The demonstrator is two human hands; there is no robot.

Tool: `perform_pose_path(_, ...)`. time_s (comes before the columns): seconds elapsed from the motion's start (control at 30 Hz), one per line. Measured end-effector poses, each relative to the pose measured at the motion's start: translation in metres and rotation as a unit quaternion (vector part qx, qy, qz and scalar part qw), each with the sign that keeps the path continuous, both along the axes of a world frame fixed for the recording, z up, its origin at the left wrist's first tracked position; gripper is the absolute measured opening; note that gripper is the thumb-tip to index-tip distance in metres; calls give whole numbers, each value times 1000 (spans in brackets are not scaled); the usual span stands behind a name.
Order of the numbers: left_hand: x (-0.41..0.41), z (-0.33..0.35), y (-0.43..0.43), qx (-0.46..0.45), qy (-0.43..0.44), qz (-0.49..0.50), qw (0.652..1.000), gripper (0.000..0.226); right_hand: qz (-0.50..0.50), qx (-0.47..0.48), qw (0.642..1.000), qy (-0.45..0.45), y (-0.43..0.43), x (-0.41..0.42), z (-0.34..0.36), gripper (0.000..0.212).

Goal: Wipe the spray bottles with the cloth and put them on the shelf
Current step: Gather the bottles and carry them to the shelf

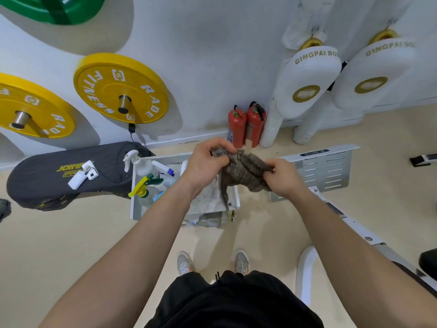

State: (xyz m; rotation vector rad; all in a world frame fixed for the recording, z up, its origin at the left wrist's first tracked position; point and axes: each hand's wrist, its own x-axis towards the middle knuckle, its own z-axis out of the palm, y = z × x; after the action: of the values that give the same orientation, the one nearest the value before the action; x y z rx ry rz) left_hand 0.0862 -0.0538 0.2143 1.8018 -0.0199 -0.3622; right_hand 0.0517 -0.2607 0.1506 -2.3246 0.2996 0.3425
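I hold a grey-brown cloth in both hands above a white shelf tray. My left hand grips the cloth's left end and my right hand pinches its right end. A strip of cloth hangs down over the tray. On the tray's left side stand a clear spray bottle with a white trigger, one with a yellow and green trigger, and one lying with a blue nozzle tip. My left forearm hides part of the tray.
A dark padded bench with white clips lies to the left. Two red fire extinguishers stand at the wall. A white slotted metal panel sits right of the tray. Yellow weight plates hang on the wall, white boxing pads at right.
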Motion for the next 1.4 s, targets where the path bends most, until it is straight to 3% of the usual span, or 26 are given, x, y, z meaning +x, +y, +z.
perform_pose_path(0.07, 2, 4, 4, -23, 17, 42, 999, 38, -69, 25, 997, -17, -7, -3, -10, 28)
perform_pose_path(0.2, 8, 2, 19, -54, 80, 102, 990, 38, -212, 230, 950, 18, -17, -13, -13, 32)
perform_pose_path(0.3, 7, 2, 28, -90, 99, 80, 988, 43, -133, 246, 958, 55, -10, -17, -13, 35)
perform_pose_path(0.5, 8, 6, 39, -157, 190, 12, 969, 22, 43, 216, 975, 42, 46, -4, -19, 62)
perform_pose_path(0.53, 9, 7, 42, -155, 186, 2, 970, 20, 57, 207, 976, 23, 52, -1, -20, 56)
perform_pose_path(0.63, 9, 9, 50, -154, 169, -14, 973, 20, 41, 205, 978, 2, 58, 3, -30, 12)
perform_pose_path(0.73, 7, 12, 55, -162, 169, -9, 972, 18, -4, 207, 978, 27, 52, -5, -34, 12)
perform_pose_path(0.77, 5, 13, 57, -165, 174, -9, 971, 19, -16, 208, 978, 14, 49, -8, -36, 16)
perform_pose_path(0.87, 3, 13, 60, -157, 190, -35, 969, 19, 53, 251, 966, 43, 49, -15, -30, 60)
perform_pose_path(0.9, 2, 13, 61, -158, 198, -49, 966, 19, 88, 251, 962, 61, 54, -15, -29, 59)
perform_pose_path(1.0, 1, 17, 63, -171, 218, -71, 958, 20, 127, 248, 959, 45, 75, -12, -24, 20)
perform_pose_path(1.2, 3, 20, 83, -136, 197, -23, 971, 31, 56, 280, 957, 51, 68, -15, -27, 20)
perform_pose_path(1.27, 2, 21, 87, -116, 166, 3, 979, 36, 24, 266, 963, 29, 56, -20, -31, 29)
perform_pose_path(1.4, -2, 16, 87, -11, 119, 44, 992, 31, -54, 338, 936, 80, 30, -29, -33, 25)
